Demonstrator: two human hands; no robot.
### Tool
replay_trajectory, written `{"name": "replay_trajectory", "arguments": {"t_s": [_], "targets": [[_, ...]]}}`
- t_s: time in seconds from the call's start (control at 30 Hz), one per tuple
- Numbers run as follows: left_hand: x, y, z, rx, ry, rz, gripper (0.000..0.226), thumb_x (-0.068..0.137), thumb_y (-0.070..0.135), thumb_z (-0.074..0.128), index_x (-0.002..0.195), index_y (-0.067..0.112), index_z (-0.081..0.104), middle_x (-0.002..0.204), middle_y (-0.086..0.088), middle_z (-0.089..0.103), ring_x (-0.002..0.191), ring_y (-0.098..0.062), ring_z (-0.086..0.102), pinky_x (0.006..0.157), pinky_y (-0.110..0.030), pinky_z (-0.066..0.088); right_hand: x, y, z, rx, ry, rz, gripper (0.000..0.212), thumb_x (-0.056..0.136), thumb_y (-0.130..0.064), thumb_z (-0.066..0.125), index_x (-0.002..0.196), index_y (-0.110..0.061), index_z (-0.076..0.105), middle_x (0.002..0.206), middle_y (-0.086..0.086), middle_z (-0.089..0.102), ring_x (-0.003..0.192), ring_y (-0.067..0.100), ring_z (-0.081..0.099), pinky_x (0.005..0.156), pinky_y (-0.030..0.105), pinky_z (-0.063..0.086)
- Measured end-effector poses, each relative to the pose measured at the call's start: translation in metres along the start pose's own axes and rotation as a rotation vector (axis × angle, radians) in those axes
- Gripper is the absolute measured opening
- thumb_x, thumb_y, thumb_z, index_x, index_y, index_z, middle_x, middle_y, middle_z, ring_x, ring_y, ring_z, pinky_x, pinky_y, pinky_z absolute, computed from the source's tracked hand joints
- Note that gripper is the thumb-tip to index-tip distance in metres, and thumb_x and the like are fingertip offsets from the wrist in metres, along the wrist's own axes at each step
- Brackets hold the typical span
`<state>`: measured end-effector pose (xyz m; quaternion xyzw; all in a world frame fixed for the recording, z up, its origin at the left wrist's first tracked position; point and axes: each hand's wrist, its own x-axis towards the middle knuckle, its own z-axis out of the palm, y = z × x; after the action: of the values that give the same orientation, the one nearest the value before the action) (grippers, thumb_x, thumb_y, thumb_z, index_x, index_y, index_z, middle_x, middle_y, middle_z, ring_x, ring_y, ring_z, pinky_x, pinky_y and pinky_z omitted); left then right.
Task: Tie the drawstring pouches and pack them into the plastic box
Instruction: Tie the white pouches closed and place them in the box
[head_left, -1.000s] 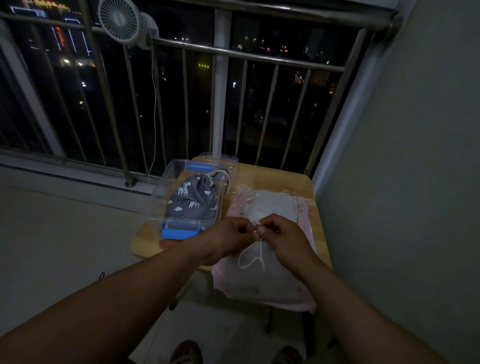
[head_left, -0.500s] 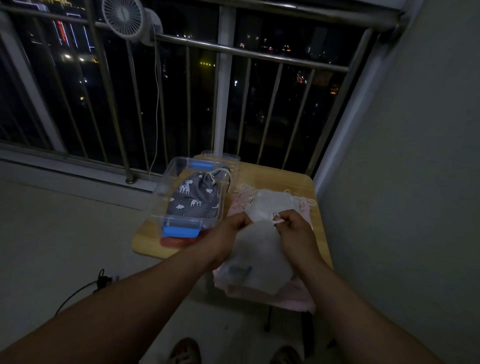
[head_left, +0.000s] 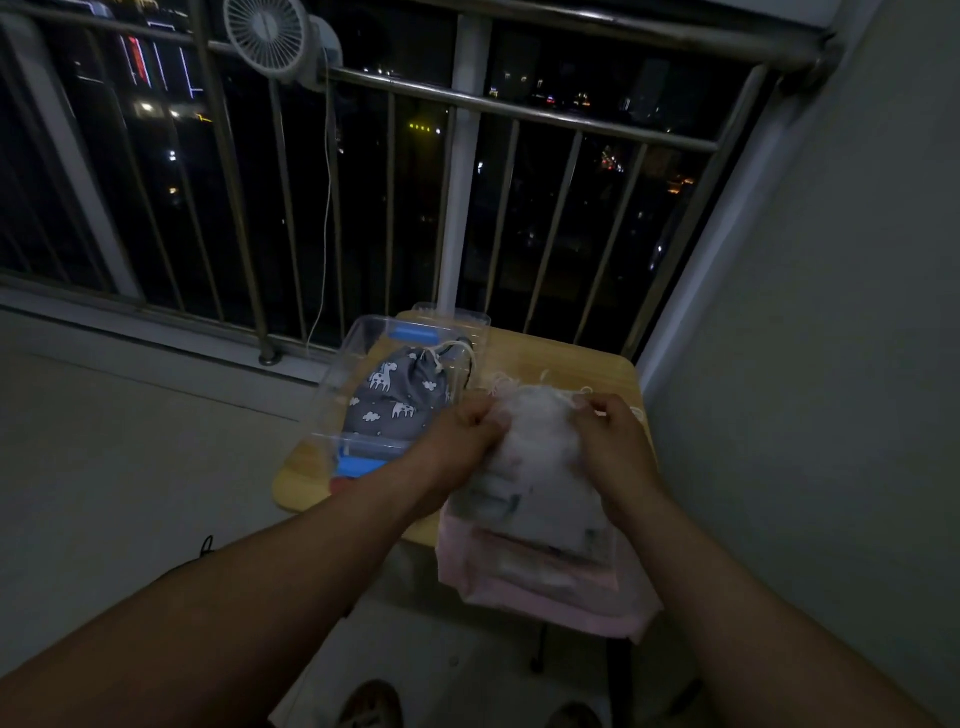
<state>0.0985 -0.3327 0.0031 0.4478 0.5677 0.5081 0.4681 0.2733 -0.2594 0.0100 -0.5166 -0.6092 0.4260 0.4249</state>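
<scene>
Both hands are up at the mouth of a white pouch (head_left: 535, 467): the left hand (head_left: 467, 431) grips its upper left edge with curled fingers, and the right hand (head_left: 605, 436) pinches the upper right edge, where a pale cord (head_left: 582, 396) loops out past the knuckles. The light is dim and the cloth is blurred, so I cannot tell whether the mouth is drawn closed. The white pouch lies on top of a stack of pink pouches (head_left: 545, 597) at the right side of the small wooden bench (head_left: 587, 364), and the stack's near end hangs over the bench's front edge. Just to the left, the clear plastic box (head_left: 335, 410) stands open on the bench, with a blue latch (head_left: 358, 464) at its near end and another at the far end. Inside it lies one grey pouch (head_left: 400, 400) printed with white animals and clouds, its neck gathered and its white cord trailing towards the box's right wall. The left wrist crosses just in front of the box's near right corner. Behind the bench runs a metal railing (head_left: 519, 111) against the night city lights, and a small white fan (head_left: 267, 34) is clipped to it at the upper left, its cable (head_left: 326, 208) hanging down. The toes of two shoes (head_left: 371, 704) show on the floor below.
</scene>
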Motion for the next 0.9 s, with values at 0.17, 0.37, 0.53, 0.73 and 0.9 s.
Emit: {"name": "replay_trajectory", "arguments": {"t_s": [0.17, 0.37, 0.53, 0.73, 0.9], "targets": [[0.019, 0.020, -0.041, -0.020, 0.237, 0.089, 0.026, 0.109, 0.029, 0.047, 0.118, 0.020, 0.070, 0.106, -0.004, 0.075, 0.101, -0.023, 0.071, 0.082, -0.036, 0.059, 0.007, -0.007, 0.029, 0.047, -0.254, 0.173, 0.030, 0.101, -0.043, 0.060, 0.093, -0.015, 0.071, 0.104, 0.007, 0.072, 0.104, 0.037, 0.066, 0.087, 0.044, 0.051], [0.050, 0.039, -0.109, 0.087, 0.550, 0.139, 0.028, 0.106, 0.025, 0.054, 0.132, 0.017, 0.061, 0.121, -0.007, 0.068, 0.102, -0.019, 0.066, 0.085, -0.032, 0.056, 0.032, -0.043, 0.097, -0.019, -0.279, 0.112, 0.023, 0.099, -0.031, 0.065, 0.084, -0.014, 0.068, 0.091, 0.011, 0.069, 0.083, 0.030, 0.065, 0.068, 0.039, 0.051], [0.066, 0.024, -0.142, 0.758, 0.659, 0.217, 0.054, 0.101, 0.028, 0.058, 0.152, 0.019, 0.044, 0.151, -0.010, 0.044, 0.131, -0.028, 0.050, 0.107, -0.044, 0.046, 0.047, -0.042, 0.137, -0.418, -0.225, -0.038, 0.028, 0.094, -0.039, 0.066, 0.078, -0.017, 0.061, 0.077, 0.003, 0.057, 0.072, 0.025, 0.059, 0.065, 0.034, 0.044], [0.085, -0.018, -0.121, 1.096, 0.082, 0.073, 0.025, 0.099, 0.020, 0.052, 0.119, 0.018, 0.067, 0.115, -0.007, 0.067, 0.107, -0.028, 0.065, 0.091, -0.043, 0.055, 0.050, -0.021, 0.144, -0.844, -0.316, -0.402, 0.025, 0.096, -0.031, 0.056, 0.118, -0.028, 0.068, 0.115, 0.007, 0.051, 0.104, 0.032, 0.055, 0.077, 0.033, 0.040], [0.095, -0.029, -0.117, 1.196, -0.009, 0.003, 0.039, 0.101, 0.021, 0.051, 0.138, 0.017, 0.062, 0.147, -0.010, 0.053, 0.130, -0.030, 0.054, 0.107, -0.039, 0.046, 0.065, -0.008, 0.135, -0.592, -0.332, -0.323, 0.018, 0.102, -0.025, 0.051, 0.109, -0.027, 0.067, 0.102, -0.001, 0.052, 0.090, 0.019, 0.052, 0.073, 0.032, 0.038]]}}
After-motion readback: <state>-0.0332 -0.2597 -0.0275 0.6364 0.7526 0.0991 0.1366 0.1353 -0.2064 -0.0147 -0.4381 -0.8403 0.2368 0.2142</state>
